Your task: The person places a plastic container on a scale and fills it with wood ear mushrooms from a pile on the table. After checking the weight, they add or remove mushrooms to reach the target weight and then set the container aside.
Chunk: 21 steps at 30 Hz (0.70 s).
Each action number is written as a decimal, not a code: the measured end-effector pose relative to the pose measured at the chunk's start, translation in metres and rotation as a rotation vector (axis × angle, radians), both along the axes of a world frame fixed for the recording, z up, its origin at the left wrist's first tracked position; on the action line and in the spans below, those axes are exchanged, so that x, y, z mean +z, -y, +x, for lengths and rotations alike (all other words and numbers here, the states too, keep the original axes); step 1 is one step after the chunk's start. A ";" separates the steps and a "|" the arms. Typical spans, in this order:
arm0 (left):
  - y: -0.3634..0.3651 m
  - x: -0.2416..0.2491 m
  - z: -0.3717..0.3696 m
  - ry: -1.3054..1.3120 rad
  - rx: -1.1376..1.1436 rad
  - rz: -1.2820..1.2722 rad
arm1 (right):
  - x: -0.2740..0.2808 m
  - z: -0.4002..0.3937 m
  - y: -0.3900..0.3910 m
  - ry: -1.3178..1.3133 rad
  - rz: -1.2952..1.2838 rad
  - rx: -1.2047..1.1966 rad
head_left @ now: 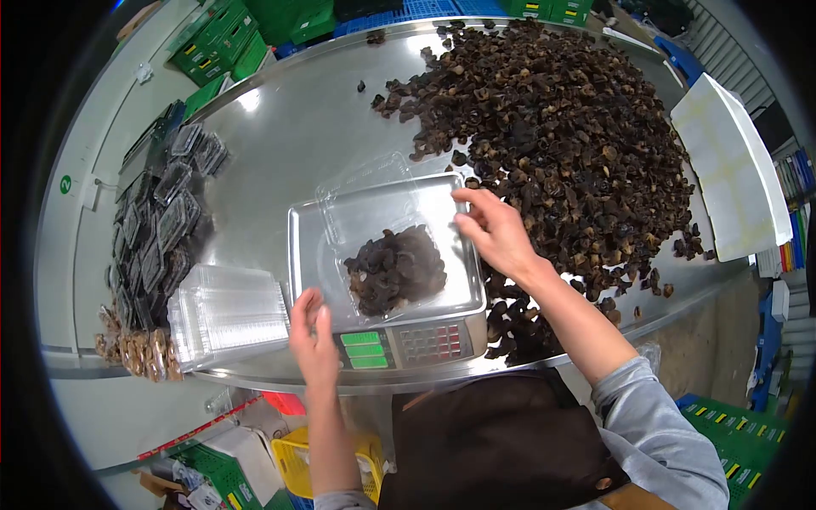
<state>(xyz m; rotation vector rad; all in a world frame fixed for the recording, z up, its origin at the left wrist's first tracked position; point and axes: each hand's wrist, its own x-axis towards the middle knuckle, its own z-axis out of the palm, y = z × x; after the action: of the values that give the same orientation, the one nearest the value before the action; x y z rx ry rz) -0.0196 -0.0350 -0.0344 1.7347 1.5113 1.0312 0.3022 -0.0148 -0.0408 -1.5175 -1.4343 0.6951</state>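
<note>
A digital scale (467, 293) with a steel pan stands near the front edge of a metal table. On its pan lies a clear plastic clamshell box (367, 189), lid raised toward the back. Its base holds a heap of dark wood ear mushrooms (396, 270). My left hand (314, 344) is by the scale's front left corner, thumb and fingers apart, holding nothing. Above the right rim of the pan, my right hand (500, 236) has its fingers parted and bent, with nothing visible in them. The scale's green displays (365, 349) are lit but unreadable.
A large pile of loose wood ears (561, 127) covers the table's right side, reaching the scale. At left stand nested clear boxes (229, 310) and several filled closed boxes (170, 217). A white foam panel or box (731, 170) stands at the right edge.
</note>
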 end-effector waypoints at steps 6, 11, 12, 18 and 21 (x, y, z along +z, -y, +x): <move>0.007 -0.019 0.000 0.252 0.104 -0.380 | 0.007 -0.017 0.022 0.314 0.096 0.089; -0.007 -0.035 0.025 0.176 0.008 -0.432 | -0.004 -0.044 0.019 0.528 -0.090 0.116; -0.010 -0.035 0.027 0.176 0.012 -0.423 | -0.006 -0.042 0.017 0.535 -0.084 0.107; -0.003 -0.025 0.021 0.315 0.021 -0.444 | 0.014 -0.020 0.021 0.236 -0.003 0.094; -0.003 -0.025 0.018 0.299 0.068 -0.362 | 0.017 -0.027 0.016 0.277 0.032 0.183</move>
<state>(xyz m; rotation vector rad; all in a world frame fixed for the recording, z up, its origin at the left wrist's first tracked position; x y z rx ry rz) -0.0017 -0.0316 -0.0591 1.2292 1.4637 0.9338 0.2747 -0.0304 -0.0241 -1.5139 -1.8018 0.5823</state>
